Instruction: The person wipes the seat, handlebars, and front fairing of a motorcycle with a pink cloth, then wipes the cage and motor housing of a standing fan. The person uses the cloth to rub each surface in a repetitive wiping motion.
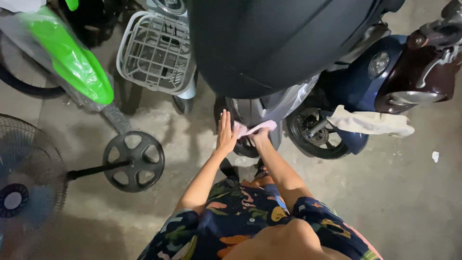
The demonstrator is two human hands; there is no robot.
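left hand [225, 132] flat, fingers spread, against scooter tyre [243, 144]. right hand [261, 135] clamped on pink rag [255, 128] at grey fender [262, 110] edge. fan [132, 161] left, bare floor [409, 192] right.

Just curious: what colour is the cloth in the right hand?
The cloth is pale pink, seen in the head view.

Pink cloth [255, 128]: soft fabric, matt. Grey scooter panel [269, 107]: glossy plastic, partly film-wrapped. Black seat [279, 43]: smooth, matt. Basket [154, 50]: white coated wire. Green fender [72, 60]: glossy plastic under clear film. Floor [409, 192]: rough concrete. Fan base [134, 161]: matt black.
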